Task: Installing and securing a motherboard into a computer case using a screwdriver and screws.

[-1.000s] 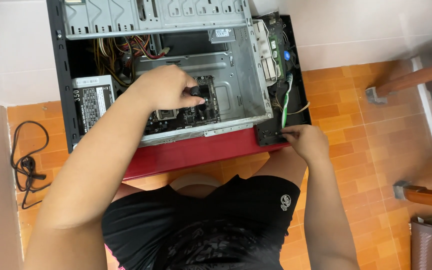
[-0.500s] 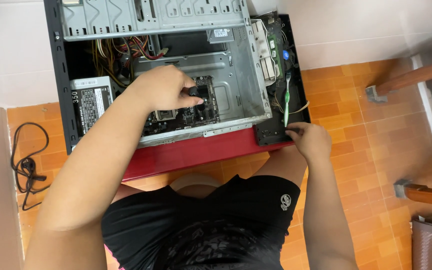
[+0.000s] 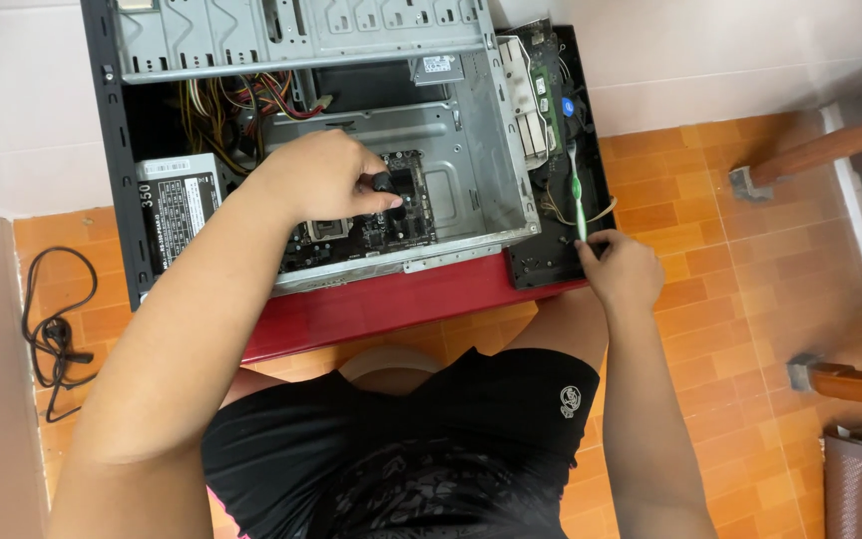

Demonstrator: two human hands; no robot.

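Observation:
An open grey computer case [image 3: 491, 150] lies on its side on a red stand [image 3: 381, 304]. My left hand [image 3: 326, 175] reaches inside it and grips a small black knob-like part [image 3: 383, 183] over the dark motherboard [image 3: 406, 215]. My right hand [image 3: 619, 268] rests at the near end of the black side panel [image 3: 551, 260] to the right of the case and pinches the lower end of a green stick-shaped tool [image 3: 576, 195] that points away from me over the panel.
A power supply box [image 3: 177, 205] and coloured cables [image 3: 241, 100] fill the case's left side. A black cord [image 3: 52, 324] lies on the orange tile floor at left. Wooden furniture legs [image 3: 810, 150] stand at right. My knees are under the stand.
My right hand has taken hold of the green tool and lifted slightly toward the panel. My left hand stays on the motherboard area, fingers shifted a little.

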